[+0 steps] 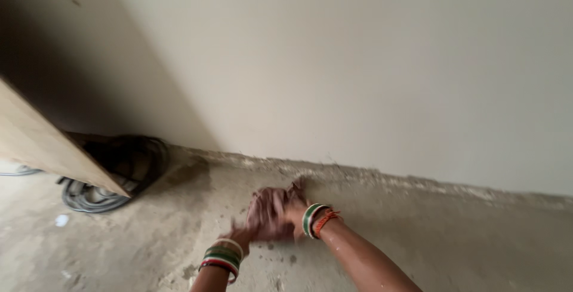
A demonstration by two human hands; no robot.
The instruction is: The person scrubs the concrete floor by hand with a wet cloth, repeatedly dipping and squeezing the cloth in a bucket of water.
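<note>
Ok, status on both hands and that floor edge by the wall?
Left hand and right hand pressed together, blurred, nothing visibly held. Low over dusty grey concrete floor near the pale wall. Coiled grey cable and leaning wooden board off left.

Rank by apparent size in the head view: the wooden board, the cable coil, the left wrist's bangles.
1. wooden board, cut by the frame
2. cable coil, partly hidden
3. bangles, smallest, though nearest the camera

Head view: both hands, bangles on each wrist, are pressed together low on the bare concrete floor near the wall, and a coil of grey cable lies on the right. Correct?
Not quite. In the head view the coil of grey cable lies on the left, under the leaning wooden board. The left hand and right hand do meet there.
</note>
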